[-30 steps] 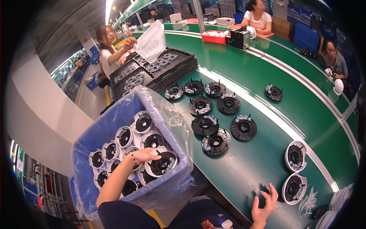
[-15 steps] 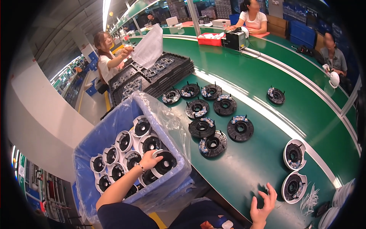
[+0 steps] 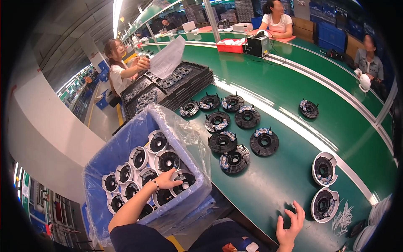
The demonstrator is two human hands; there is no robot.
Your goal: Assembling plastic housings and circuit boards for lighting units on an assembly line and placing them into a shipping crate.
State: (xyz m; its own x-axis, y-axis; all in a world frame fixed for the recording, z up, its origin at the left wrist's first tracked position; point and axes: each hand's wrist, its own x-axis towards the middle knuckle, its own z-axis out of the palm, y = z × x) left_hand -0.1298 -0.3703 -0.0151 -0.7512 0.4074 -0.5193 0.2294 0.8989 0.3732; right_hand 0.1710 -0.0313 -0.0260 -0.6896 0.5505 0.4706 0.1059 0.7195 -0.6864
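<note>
White-and-black housing [image 3: 189, 179] | partly beneath left hand [image 3: 166, 180] | in blue bin [image 3: 126, 135] (plastic-lined)

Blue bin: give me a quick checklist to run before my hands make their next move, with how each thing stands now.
1. Left hand out of the bin: not ok, it is inside, over a unit near the right wall.
2. Left hand's grip released: cannot tell, some fingers are hidden.
3. Right hand empty: ok, open with fingers spread by the table.
4. Visible units in the bin facing up: ok, their black centres show.
5. White strips put away: not ok, they lie loose on the table, right of two more units.
</note>
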